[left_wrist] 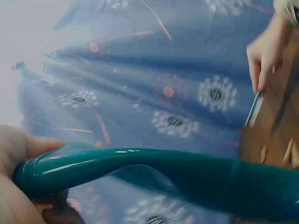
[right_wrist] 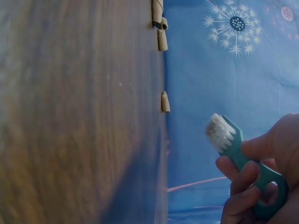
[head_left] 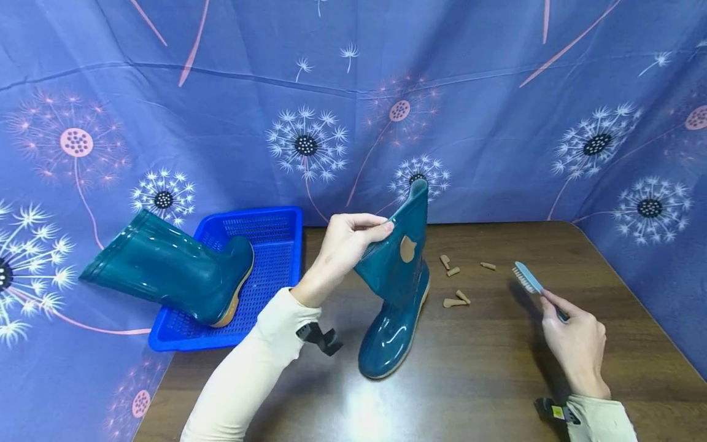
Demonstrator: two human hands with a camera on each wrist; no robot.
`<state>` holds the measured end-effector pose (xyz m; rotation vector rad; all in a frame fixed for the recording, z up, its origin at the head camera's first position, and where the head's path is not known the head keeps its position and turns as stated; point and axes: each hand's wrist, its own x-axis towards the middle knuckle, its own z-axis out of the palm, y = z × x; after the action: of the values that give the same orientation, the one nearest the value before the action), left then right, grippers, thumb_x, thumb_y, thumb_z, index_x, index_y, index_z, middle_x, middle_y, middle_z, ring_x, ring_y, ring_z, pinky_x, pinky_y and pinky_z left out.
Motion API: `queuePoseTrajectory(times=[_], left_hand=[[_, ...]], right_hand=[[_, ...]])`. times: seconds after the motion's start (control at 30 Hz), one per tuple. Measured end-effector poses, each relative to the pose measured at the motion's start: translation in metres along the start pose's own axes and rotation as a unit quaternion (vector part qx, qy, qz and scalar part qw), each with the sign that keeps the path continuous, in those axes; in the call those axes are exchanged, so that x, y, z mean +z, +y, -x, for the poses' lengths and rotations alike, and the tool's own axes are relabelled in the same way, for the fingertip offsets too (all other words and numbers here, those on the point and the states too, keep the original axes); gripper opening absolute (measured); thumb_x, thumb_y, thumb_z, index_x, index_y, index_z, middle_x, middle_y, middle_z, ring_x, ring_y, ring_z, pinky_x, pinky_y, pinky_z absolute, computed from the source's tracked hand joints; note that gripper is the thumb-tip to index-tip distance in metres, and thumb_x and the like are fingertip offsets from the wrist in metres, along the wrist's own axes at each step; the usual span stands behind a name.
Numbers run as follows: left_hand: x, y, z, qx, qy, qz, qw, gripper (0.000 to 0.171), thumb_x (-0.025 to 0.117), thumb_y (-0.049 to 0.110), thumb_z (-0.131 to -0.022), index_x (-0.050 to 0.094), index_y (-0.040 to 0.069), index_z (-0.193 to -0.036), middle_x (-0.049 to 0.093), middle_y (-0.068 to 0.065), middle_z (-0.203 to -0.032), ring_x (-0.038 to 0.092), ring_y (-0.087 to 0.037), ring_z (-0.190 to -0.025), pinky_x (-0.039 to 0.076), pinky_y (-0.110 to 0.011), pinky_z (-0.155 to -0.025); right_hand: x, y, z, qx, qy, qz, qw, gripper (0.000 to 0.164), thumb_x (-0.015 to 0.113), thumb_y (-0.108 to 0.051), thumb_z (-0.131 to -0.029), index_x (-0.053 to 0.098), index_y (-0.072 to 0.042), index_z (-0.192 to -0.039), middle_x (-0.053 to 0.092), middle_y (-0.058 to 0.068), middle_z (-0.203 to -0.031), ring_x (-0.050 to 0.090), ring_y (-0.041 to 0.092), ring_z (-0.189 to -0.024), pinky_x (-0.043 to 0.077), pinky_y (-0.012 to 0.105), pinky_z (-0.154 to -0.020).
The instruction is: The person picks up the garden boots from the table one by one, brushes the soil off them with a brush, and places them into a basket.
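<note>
A glossy dark teal rubber boot (head_left: 393, 337) stands on the table in the head view, its shaft bent over to one side. On the shaft is a tan patch (head_left: 407, 249). My left hand (head_left: 343, 245) pinches the boot's top edge between thumb and fingers; the left wrist view shows the folded shaft (left_wrist: 126, 163) running out from that grip. Off to the right, my right hand (head_left: 574, 337) holds a small brush (head_left: 528, 278) above the table, apart from the boot. In the right wrist view the brush (right_wrist: 236, 151) has white bristles, greyish at the middle, and a teal handle.
Several small tan rolled pieces (head_left: 454, 271) lie on the brown wooden table (head_left: 497, 380) right of the boot. A blue plastic basket (head_left: 299, 236) at the left holds a second teal boot (head_left: 177, 264) lying on its side. A blue dandelion-print cloth (head_left: 486, 141) hangs behind.
</note>
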<state>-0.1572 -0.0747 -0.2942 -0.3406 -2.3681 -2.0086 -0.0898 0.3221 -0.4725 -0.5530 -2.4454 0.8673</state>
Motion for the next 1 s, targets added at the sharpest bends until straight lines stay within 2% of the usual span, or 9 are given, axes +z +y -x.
queuePoseTrajectory(times=[0.07,0.23,0.43,0.53,0.63,0.7,0.77,0.93,1.0], left_hand=[[0.010,-0.008,-0.004,-0.044,0.017,0.066,0.9967,0.024,0.078,0.019,-0.096,0.082,0.004,-0.114,0.082,-0.008,-0.106,0.072,-0.008,-0.086,0.058,-0.023,-0.076],[0.036,-0.028,-0.018,-0.134,0.047,0.177,0.9738,0.032,0.076,0.023,-0.099,0.079,0.007,-0.126,0.082,-0.005,-0.103,0.071,-0.005,-0.074,0.058,-0.022,-0.069],[0.064,-0.029,-0.026,-0.145,0.030,0.230,0.9619,0.031,0.074,0.022,-0.102,0.078,0.005,-0.127,0.082,-0.011,-0.111,0.073,-0.006,-0.078,0.059,-0.021,-0.072],[0.074,-0.027,-0.025,-0.166,0.008,0.275,0.9469,0.034,0.071,0.020,-0.104,0.074,0.003,-0.133,0.082,-0.007,-0.106,0.073,-0.006,-0.079,0.059,-0.022,-0.074],[0.074,-0.028,-0.024,-0.189,0.018,0.324,0.9269,0.037,0.068,0.021,-0.105,0.070,0.003,-0.138,0.078,-0.001,-0.098,0.072,-0.007,-0.079,0.059,-0.023,-0.074],[0.069,-0.033,-0.026,-0.194,0.028,0.338,0.9208,0.038,0.068,0.022,-0.106,0.069,0.004,-0.139,0.076,0.001,-0.094,0.073,-0.008,-0.079,0.060,-0.024,-0.073],[0.059,-0.040,-0.025,-0.187,0.032,0.323,0.9273,0.039,0.067,0.023,-0.106,0.068,0.004,-0.140,0.076,0.004,-0.093,0.074,-0.007,-0.079,0.060,-0.024,-0.072],[0.020,-0.053,-0.013,-0.099,0.050,0.184,0.9766,0.033,0.070,0.018,-0.103,0.072,-0.002,-0.128,0.076,0.006,-0.087,0.071,-0.005,-0.075,0.057,-0.022,-0.069],[0.003,-0.057,-0.005,-0.063,0.071,0.126,0.9874,0.029,0.071,0.017,-0.101,0.073,-0.004,-0.122,0.076,0.005,-0.085,0.069,-0.004,-0.073,0.056,-0.021,-0.068]], right_hand=[[0.001,0.000,0.001,-0.003,0.001,-0.001,1.000,0.032,0.065,-0.029,-0.102,0.079,-0.014,-0.127,0.073,0.029,-0.119,0.062,0.064,-0.112,0.043,0.064,-0.081],[0.002,0.001,0.001,0.003,-0.002,0.001,1.000,0.032,0.065,-0.029,-0.102,0.079,-0.016,-0.127,0.073,0.027,-0.119,0.064,0.063,-0.109,0.043,0.061,-0.077],[0.002,0.004,0.000,0.000,0.006,-0.002,1.000,0.030,0.067,-0.029,-0.101,0.080,-0.017,-0.125,0.075,0.026,-0.116,0.066,0.062,-0.106,0.043,0.060,-0.074],[0.002,0.003,0.001,-0.004,0.008,-0.001,1.000,0.030,0.067,-0.028,-0.101,0.081,-0.016,-0.124,0.075,0.026,-0.115,0.066,0.062,-0.104,0.043,0.058,-0.071],[0.004,0.001,0.002,-0.012,0.005,-0.003,1.000,0.030,0.067,-0.029,-0.101,0.081,-0.016,-0.124,0.076,0.025,-0.113,0.068,0.060,-0.101,0.043,0.055,-0.067],[0.004,0.000,0.002,-0.020,0.005,-0.003,1.000,0.029,0.067,-0.029,-0.101,0.082,-0.016,-0.123,0.076,0.025,-0.113,0.068,0.060,-0.100,0.042,0.053,-0.066],[0.005,-0.002,0.003,-0.023,0.002,-0.005,1.000,0.029,0.068,-0.028,-0.101,0.082,-0.017,-0.123,0.076,0.024,-0.112,0.069,0.058,-0.099,0.043,0.052,-0.068],[0.008,-0.012,0.006,-0.036,-0.001,-0.003,0.999,0.026,0.070,-0.028,-0.100,0.083,-0.018,-0.121,0.079,0.021,-0.106,0.068,0.044,-0.077,0.040,0.038,-0.062],[0.009,-0.017,0.007,-0.052,0.006,-0.010,0.999,0.025,0.072,-0.026,-0.099,0.083,-0.017,-0.119,0.080,0.019,-0.102,0.061,0.030,-0.064,0.036,0.031,-0.058]])
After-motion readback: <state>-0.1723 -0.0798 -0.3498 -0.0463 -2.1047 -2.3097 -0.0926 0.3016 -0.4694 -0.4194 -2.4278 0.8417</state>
